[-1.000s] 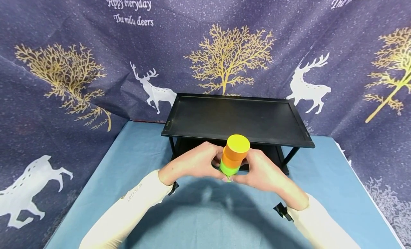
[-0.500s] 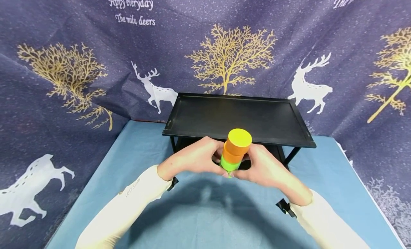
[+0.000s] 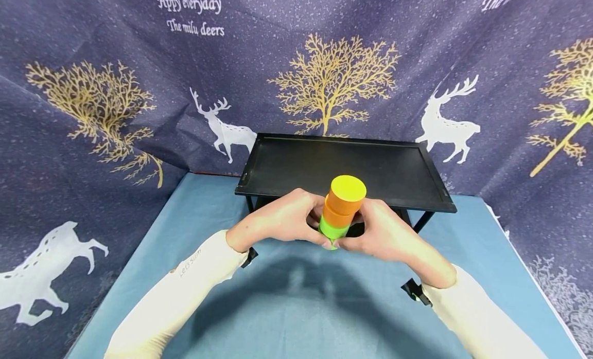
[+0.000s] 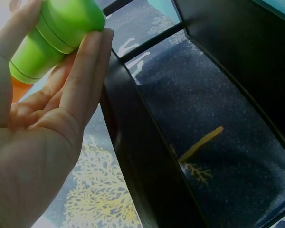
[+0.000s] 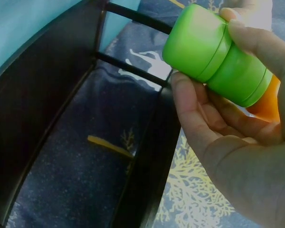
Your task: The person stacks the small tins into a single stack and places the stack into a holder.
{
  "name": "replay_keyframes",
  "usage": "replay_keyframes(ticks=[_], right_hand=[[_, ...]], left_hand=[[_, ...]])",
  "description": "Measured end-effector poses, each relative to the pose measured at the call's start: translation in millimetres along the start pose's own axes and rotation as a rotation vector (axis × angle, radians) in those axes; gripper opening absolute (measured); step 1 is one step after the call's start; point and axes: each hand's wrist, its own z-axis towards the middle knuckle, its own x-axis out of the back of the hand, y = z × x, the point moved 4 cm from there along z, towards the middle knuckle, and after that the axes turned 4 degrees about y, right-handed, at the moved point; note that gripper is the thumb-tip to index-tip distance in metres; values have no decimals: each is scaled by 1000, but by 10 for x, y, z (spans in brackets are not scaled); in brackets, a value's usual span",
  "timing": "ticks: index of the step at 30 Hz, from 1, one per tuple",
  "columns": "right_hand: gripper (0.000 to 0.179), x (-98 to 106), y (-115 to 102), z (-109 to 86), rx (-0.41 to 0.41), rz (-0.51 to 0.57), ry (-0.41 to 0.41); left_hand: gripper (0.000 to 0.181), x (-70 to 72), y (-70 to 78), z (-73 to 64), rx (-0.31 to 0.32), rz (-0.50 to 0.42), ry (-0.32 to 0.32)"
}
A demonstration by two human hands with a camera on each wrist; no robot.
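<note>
A stack of short coloured cylinders [image 3: 340, 210] stands slightly tilted between both hands, in the air before the black two-level rack. Its top is yellow, its middle orange and its lower part green. My left hand [image 3: 287, 215] holds it from the left and my right hand [image 3: 382, 230] from the right, thumbs meeting at the near side low down. In the left wrist view, the green lower section [image 4: 61, 33] lies between thumb and fingers. From the right wrist, a rounded green end [image 5: 192, 42] shows, with a bit of orange beyond it. Some fingers are hidden behind the stack.
The black rack [image 3: 333, 166] has a flat rimmed top and a lower shelf, largely hidden by the hands. It stands on a blue cloth [image 3: 287, 307]. A dark printed curtain [image 3: 259, 55] with deer and trees hangs behind and at the sides.
Both hands have raised the stack steadily and shifted it slightly right, so its yellow top now overlaps the rack's top surface in the head view. The grip looks the same.
</note>
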Motion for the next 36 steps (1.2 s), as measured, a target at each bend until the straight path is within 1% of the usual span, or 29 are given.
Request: replay_keyframes(ticks=[9,18,24,36], right_hand=[[57,77,-27,45,-6,-12,-4],[57,187,-74,97,-29,-55,3],[57,243,-84,138,-32,-80,11],[60,337,-77,261,-69,-70,-15]], left_hand=[[50,73,29,47,-19,-4,-5],[51,153,54,113,1,8,2],[51,203,85,158,-10,-4,0],[50,309,77,257,-18,-15,5]])
